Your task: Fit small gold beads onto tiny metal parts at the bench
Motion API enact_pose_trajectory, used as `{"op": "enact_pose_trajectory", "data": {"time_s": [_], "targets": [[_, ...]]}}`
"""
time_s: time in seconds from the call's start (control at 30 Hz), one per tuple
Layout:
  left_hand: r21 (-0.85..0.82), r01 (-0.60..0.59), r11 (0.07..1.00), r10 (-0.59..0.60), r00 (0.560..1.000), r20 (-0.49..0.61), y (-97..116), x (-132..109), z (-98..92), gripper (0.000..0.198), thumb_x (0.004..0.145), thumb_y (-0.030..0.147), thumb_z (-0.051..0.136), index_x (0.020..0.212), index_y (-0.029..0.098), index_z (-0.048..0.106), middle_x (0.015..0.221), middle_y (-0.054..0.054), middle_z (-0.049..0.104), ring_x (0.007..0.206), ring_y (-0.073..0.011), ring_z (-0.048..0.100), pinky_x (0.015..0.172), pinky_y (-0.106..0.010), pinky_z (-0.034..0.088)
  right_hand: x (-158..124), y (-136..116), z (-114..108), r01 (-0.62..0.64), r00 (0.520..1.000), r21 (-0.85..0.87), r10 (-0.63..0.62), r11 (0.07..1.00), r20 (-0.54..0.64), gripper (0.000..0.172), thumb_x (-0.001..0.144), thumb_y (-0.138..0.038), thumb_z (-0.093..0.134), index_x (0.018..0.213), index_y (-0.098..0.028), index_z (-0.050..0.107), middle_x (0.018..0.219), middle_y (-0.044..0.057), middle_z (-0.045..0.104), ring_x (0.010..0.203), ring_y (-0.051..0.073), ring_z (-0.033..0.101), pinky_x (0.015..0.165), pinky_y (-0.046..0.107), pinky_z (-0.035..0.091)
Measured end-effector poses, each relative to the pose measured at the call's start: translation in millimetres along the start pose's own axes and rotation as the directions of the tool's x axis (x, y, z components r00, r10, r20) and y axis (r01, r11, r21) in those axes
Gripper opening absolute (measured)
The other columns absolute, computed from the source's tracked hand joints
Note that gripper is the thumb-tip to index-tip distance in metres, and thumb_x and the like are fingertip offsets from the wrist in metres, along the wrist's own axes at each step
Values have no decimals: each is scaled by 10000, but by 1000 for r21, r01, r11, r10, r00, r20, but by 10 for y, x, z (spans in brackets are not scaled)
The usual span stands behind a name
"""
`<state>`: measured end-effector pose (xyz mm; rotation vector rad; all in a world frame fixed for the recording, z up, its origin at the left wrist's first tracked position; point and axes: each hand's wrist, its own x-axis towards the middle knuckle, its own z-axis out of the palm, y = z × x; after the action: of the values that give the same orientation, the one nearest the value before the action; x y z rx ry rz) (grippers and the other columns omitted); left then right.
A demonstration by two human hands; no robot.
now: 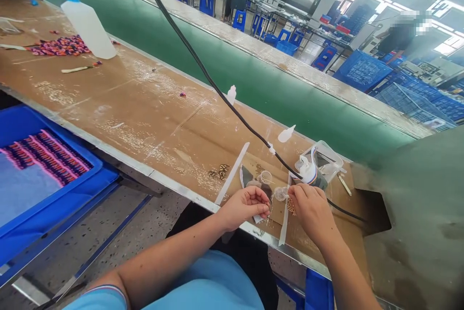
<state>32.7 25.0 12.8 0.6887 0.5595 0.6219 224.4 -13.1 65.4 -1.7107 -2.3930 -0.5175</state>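
My left hand [248,207] hovers over the near edge of the bench, thumb and fingertips pinched together; whatever sits between them is too small to make out. To its right, my right hand [312,211] is also closed in a pinch, its fingertips by a coil of clear thread [280,194]. Small tan beads [291,207] lie just below those fingertips. Behind my left hand is a clear ring-shaped coil [266,177], beside a dark flat piece [247,176]. Some dark and gold small pieces [222,171] lie further left.
A black cable [203,66] slants across the bench [163,107]. Two small white bottles [286,133] [232,94] stand or lie along the back. At far left are a large bottle [89,29] and a colourful pile [60,46]. A blue tray [97,167] sits lower left; a plastic tub [328,155] lies right.
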Motion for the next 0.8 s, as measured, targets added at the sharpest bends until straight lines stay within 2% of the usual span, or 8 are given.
{"op": "enact_pose_trajectory", "data": {"time_s": [0.17,0.5,0.8], "targets": [[6,33,999,-33,999,23,-15,-2,-11,408,564,372,820,757,141,544,655,-17,663,640,-126,646,668,-253,487,47,10,-54,76,997,-90,-73,993,27,275,943,-153,371,741,-177,556,731,45,588,691,178,485,713,290,314],[40,20,999,-20,1000,-5,-7,4,-1,355,534,314,830,704,140,571,641,4,643,607,-101,612,636,-236,471,75,49,-83,184,975,-120,-166,976,145,244,872,-50,386,784,-184,571,774,57,592,716,189,475,742,314,308],[26,14,1000,-13,1000,-13,5,7,-3,351,556,366,819,726,133,620,660,-17,659,649,-119,615,654,-245,462,90,33,-115,173,973,-69,-159,983,168,258,844,-24,384,788,-192,571,767,62,580,722,199,477,751,325,311]]}}
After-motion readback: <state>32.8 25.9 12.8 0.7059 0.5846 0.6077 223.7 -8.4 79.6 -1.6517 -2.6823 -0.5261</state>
